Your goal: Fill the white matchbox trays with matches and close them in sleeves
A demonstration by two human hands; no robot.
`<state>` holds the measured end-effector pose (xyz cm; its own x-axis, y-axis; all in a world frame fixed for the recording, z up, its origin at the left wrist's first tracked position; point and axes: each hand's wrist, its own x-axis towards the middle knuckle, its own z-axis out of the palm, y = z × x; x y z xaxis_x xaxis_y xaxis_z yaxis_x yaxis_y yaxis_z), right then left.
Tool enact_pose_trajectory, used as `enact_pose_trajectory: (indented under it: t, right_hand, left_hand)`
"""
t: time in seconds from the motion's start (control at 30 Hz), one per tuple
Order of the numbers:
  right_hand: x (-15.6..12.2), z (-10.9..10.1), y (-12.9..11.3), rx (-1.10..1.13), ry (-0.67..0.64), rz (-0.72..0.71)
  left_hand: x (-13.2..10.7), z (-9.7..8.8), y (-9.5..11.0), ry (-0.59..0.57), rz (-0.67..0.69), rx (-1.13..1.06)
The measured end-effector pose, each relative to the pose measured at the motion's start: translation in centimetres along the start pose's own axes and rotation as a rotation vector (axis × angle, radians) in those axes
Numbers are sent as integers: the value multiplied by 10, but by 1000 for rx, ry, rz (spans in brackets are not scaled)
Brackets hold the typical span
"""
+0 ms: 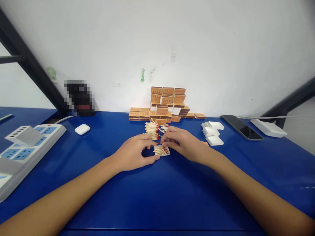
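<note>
As blue worktop (157, 200) backs onto wall (98, 39), power strip (27, 153) lies toward left edge. Matchboxes (162, 110): stacked at back edge. Left hand (134, 152): half-open, thumb at near rim of tray (168, 154), grip unclear. Right hand (183, 142): fingertips bunched above tray; cannot tell if holding anything. Phone (242, 127): toward back-right corner. Tray: mid-worktop, between hands, matches (159, 151) inside.
</note>
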<state>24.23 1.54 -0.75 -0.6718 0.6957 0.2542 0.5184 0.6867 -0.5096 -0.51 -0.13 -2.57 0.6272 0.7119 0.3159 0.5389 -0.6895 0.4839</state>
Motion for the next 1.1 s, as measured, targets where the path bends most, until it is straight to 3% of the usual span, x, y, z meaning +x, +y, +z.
enact_pose_trajectory:
  t: [0.17, 0.3, 0.57, 0.83, 1.1]
  right_hand:
    - [-3, -15, -8, 30, -114, -14]
    - [-6, -14, -11, 32, -200, 7]
    - [-4, -6, -13, 14, -203, 66]
    - [-2, 3, -16, -4, -19, 100]
    - [-3, 1, -24, 8, -121, 6]
  left_hand:
    - [0, 0, 0, 8, 21, -2]
    - [0, -1, 1, 10, 35, -5]
    - [0, 0, -1, 8, 34, 8]
    - [0, -1, 0, -17, 12, -5]
    - [1, 0, 0, 2, 30, -6]
